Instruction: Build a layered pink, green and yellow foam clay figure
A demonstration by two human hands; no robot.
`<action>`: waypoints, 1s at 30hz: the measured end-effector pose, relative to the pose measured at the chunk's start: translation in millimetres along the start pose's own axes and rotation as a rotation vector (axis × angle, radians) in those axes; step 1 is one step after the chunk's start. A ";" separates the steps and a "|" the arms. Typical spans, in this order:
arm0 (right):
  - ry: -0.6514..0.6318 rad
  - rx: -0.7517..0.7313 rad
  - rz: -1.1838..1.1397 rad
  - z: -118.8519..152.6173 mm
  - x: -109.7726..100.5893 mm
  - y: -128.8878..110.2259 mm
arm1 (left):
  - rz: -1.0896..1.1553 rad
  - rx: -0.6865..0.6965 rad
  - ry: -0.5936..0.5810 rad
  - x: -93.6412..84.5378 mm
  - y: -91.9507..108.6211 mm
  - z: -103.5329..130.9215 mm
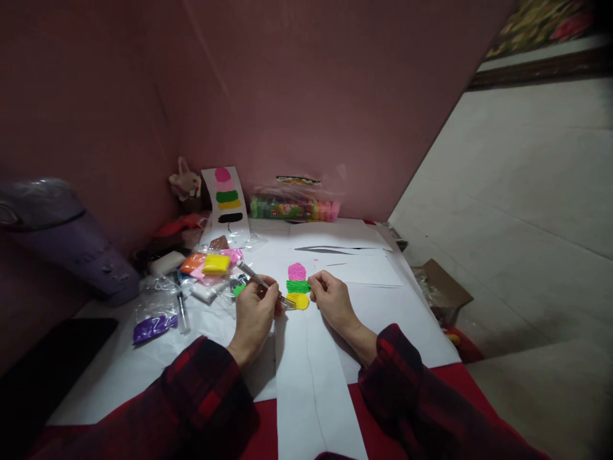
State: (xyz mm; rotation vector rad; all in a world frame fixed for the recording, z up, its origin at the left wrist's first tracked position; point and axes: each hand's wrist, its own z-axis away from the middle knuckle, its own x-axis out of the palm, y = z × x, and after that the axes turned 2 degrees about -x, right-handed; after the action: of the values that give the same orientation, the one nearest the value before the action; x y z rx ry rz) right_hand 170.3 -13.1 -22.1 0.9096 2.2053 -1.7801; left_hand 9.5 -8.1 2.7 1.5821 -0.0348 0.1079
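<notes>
Mid-frame, three patches, one pink (297, 271), one green (297, 287), one yellow (302, 303), line one paper strip (313, 390). The left hand (256, 313) closes around one fork (249, 275), tines at yellow; the right hand (335, 303) curls beside green, its grip unclear.

This looks like a home: a framed picture (550, 33) on a pale wall (507, 166), a paper-covered table (397, 326)

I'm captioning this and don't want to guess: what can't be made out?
Head view:
Fork: middle, behind the left hand.
Right hand: whether it pinches anything, its fingers hiding this.
Purple bottle: one side, cut off by the left edge.
Back packet: printing, too small and blurred.
</notes>
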 end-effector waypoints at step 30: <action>0.001 -0.001 0.019 0.8 -0.5 -1.4 | -0.125 0.072 -0.013 -1.9 -2.2 3.4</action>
State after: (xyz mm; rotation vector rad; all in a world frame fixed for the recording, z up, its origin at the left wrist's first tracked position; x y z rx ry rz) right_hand 169.6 -14.1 -20.9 0.9280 2.1902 -1.7702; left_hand 7.9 -11.5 0.3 1.6531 0.0584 0.0009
